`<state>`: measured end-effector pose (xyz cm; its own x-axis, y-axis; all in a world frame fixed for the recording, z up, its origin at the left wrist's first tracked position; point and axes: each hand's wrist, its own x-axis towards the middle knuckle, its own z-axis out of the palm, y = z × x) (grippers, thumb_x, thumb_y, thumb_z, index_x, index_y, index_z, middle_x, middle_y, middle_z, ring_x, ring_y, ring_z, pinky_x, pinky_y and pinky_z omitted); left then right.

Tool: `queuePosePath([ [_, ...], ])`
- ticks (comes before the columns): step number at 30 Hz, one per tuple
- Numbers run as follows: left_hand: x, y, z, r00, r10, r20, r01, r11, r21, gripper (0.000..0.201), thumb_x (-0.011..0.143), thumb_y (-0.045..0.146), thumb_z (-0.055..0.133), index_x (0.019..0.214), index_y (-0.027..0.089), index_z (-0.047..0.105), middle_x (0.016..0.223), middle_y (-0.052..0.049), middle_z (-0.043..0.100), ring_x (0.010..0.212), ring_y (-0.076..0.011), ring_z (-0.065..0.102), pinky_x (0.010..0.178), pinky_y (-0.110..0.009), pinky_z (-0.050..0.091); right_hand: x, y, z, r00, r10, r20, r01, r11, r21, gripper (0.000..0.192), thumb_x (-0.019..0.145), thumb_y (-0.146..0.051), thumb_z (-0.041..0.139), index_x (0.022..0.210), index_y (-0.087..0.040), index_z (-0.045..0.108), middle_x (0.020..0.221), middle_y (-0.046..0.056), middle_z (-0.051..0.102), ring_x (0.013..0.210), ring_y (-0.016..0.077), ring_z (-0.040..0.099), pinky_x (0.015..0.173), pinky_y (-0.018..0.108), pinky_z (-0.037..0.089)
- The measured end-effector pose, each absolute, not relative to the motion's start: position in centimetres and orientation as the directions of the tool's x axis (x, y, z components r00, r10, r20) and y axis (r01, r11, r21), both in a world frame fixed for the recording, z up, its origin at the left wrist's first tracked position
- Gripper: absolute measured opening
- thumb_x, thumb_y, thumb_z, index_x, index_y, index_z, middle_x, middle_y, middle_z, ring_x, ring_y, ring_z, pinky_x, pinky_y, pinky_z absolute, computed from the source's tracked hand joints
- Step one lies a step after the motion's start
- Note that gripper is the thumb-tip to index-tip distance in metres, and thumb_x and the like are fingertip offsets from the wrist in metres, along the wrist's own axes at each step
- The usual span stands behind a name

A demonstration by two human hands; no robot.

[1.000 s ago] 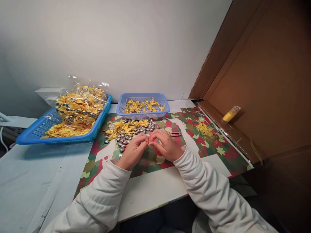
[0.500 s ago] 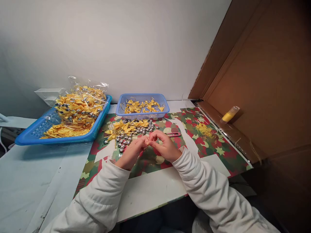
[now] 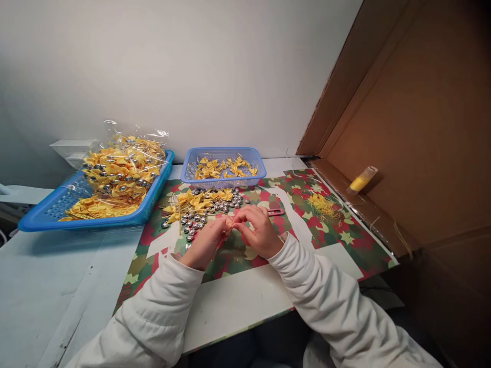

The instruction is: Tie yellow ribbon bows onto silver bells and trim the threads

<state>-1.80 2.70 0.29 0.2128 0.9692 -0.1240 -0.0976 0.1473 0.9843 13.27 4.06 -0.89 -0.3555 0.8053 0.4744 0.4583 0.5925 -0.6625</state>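
In the head view, the left hand [image 3: 207,241] and right hand [image 3: 260,231] meet just below frame centre, fingertips pinched closed; anything between is too small to identify. Yellow ribbon bows [image 3: 196,201] and silver beads [image 3: 196,218] lie left of centre.

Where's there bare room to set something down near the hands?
Bare: the white strip between the left sleeve and right sleeve, and the pale tabletop between the blue tray and left sleeve. Crowded: just beyond the left hand, where silver beads and yellow bows spread toward the small basket. Farther right, a thread tangle lies on the camouflage mat.
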Motion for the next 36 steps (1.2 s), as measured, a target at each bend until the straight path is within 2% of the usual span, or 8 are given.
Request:
queuePosePath([
  [4,-1.88,2.79,0.3,0.201,0.971,-0.132,-0.098,0.154,0.983,0.017,0.067,0.03,0.051,0.057,0.02,0.042,0.065,0.003,0.039,0.062,-0.0133,0.034,0.056,-0.026,0.034,13.36,3.95,-0.68,-0.351,0.789,0.504,0.426,0.614,-0.665,0.015,0.093,-0.025,0.055,0.08,-0.021,0.062,0.087,0.001,0.068,0.086,0.0171,0.058,0.082,0.035,0.029],
  [9,-1.96,2.82,0.18,0.195,0.969,-0.15,-0.075,0.167,0.983,0.016,0.068,0.031,0.052,0.059,0.02,0.045,0.066,0.003,0.04,0.062,-0.0134,0.035,0.057,-0.025,0.034,13.44,4.05,-0.66,-0.306,0.79,0.532,0.435,0.613,-0.66,0.013,0.084,-0.026,0.067,0.074,-0.022,0.062,0.079,0.001,0.068,0.081,0.0183,0.059,0.081,0.036,0.031],
  [16,-1.99,2.84,0.23,0.214,0.965,-0.15,-0.06,0.167,0.984,0.015,0.07,0.031,0.049,0.06,0.02,0.047,0.067,0.002,0.042,0.062,-0.0137,0.036,0.056,-0.026,0.035,13.46,4.13,-0.73,-0.314,0.784,0.535,0.446,0.62,-0.646,0.016,0.085,-0.024,0.067,0.07,-0.022,0.061,0.077,0.0,0.067,0.079,0.0176,0.058,0.08,0.036,0.03],
  [22,-2.07,2.84,0.07,0.215,0.964,-0.157,-0.049,0.171,0.984,0.013,0.068,0.03,0.048,0.061,0.021,0.043,0.066,0.003,0.038,0.062,-0.0138,0.034,0.056,-0.026,0.035,13.53,4.13,-0.76,-0.325,0.769,0.55,0.43,0.638,-0.639,0.01,0.081,-0.019,0.071,0.075,-0.022,0.064,0.081,-0.001,0.069,0.081,0.0172,0.059,0.08,0.035,0.029],
  [31,-2.25,2.7,0.57,0.201,0.967,-0.159,0.03,0.156,0.987,0.015,0.066,0.031,0.052,0.059,0.02,0.045,0.067,0.002,0.041,0.062,-0.0136,0.035,0.055,-0.025,0.03,13.64,4.17,-0.71,-0.364,0.781,0.508,0.481,0.624,-0.615,0.011,0.084,-0.019,0.067,0.074,-0.02,0.061,0.082,0.0,0.067,0.084,0.0172,0.058,0.083,0.036,0.026],
  [36,-2.65,2.57,0.95,0.182,0.971,-0.157,0.103,0.14,0.985,0.024,0.075,0.038,0.053,0.061,0.02,0.044,0.062,0.004,0.036,0.056,-0.0122,0.032,0.049,-0.024,0.023,13.91,4.48,-0.73,-0.414,0.82,0.395,0.472,0.564,-0.677,0.011,0.088,-0.018,0.062,0.078,-0.019,0.057,0.084,0.0,0.064,0.085,0.0171,0.056,0.08,0.034,0.027],
])
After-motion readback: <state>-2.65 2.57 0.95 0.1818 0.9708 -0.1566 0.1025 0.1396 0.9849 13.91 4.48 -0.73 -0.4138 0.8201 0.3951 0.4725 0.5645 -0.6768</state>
